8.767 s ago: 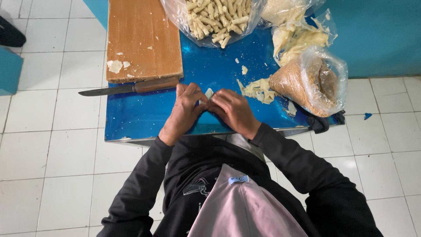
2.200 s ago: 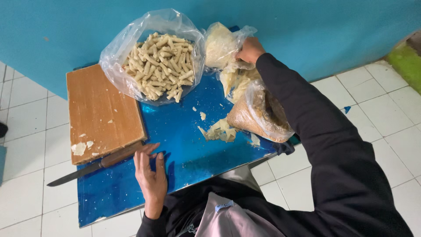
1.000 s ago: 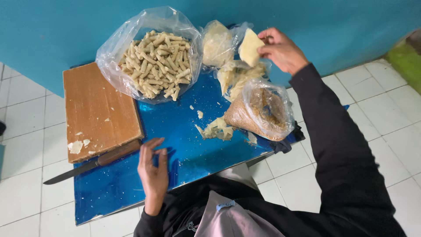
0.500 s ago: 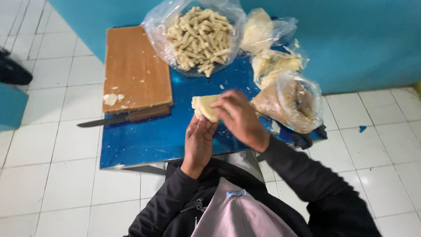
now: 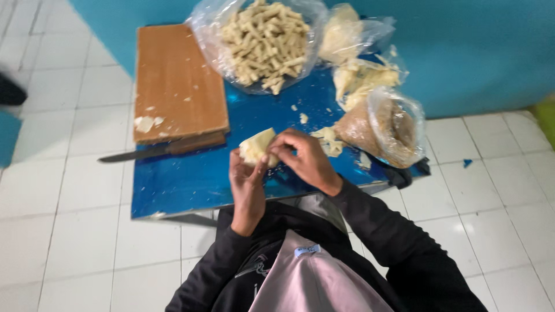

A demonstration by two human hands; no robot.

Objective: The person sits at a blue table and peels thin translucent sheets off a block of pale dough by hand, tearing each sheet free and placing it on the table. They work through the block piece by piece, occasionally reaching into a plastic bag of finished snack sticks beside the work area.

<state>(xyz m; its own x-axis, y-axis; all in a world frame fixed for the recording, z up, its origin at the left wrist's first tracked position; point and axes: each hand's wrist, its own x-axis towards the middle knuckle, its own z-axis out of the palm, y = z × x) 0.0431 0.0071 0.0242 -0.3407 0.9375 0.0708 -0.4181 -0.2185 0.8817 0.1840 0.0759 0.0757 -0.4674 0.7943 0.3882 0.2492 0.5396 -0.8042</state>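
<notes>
Nearest, the left hand lies palm up, cradling a pale, thin square dough wrapper so it stays flat, while the right hand pinches its edge from above, both gripping it over the glossy blue tabletop. Just beyond, a long dark-handled knife rests against the brown wooden cutting board. To the right sits an open clear bag of brown filling; farthest back, a clear bag of pale rolled sticks
</notes>
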